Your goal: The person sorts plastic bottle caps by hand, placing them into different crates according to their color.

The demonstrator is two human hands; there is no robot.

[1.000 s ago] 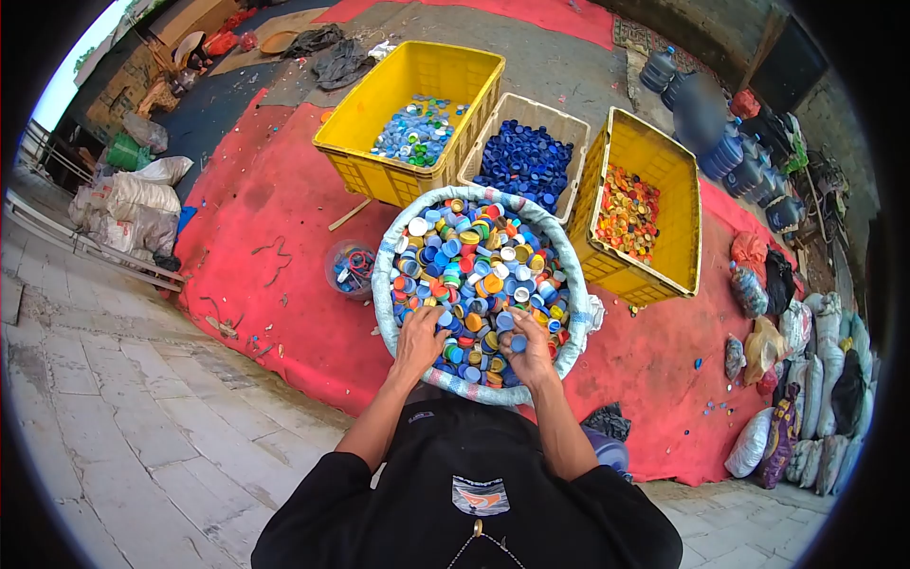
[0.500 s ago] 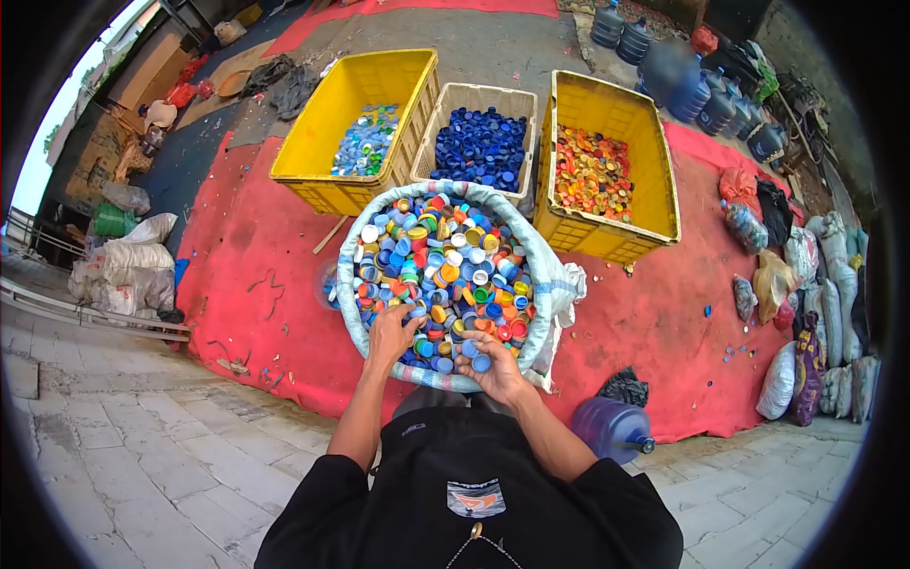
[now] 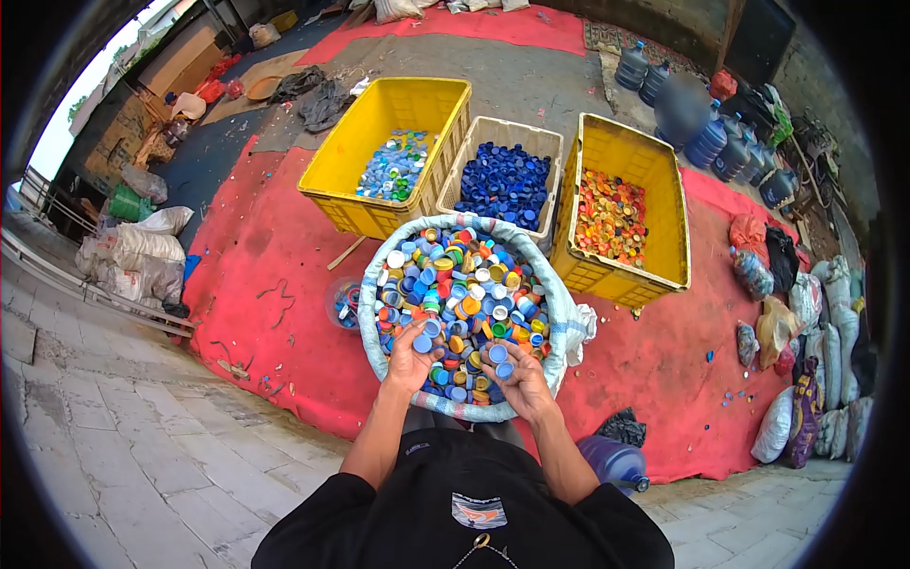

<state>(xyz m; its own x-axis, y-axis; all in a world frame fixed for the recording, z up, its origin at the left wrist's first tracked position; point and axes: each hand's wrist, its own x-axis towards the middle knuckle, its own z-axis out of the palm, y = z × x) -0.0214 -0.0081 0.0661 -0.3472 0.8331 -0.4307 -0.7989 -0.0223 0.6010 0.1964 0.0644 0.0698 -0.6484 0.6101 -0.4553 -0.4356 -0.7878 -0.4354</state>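
Both hands work at the near edge of a sack (image 3: pixel 561 305) of mixed bottle caps (image 3: pixel 464 284) standing on a red mat (image 3: pixel 265 275). The left hand (image 3: pixel 411 356) lifts blue caps, fingers curled around them. The right hand (image 3: pixel 517 377) lies palm up, fingers cupped under 2 blue caps (image 3: pixel 499 358). Beyond the sack stand 3 crates: a left yellow crate (image 3: pixel 341 171) with pale blue caps, a middle beige crate (image 3: pixel 504 133) with dark blue caps, and a right yellow crate (image 3: pixel 664 237) with orange caps.
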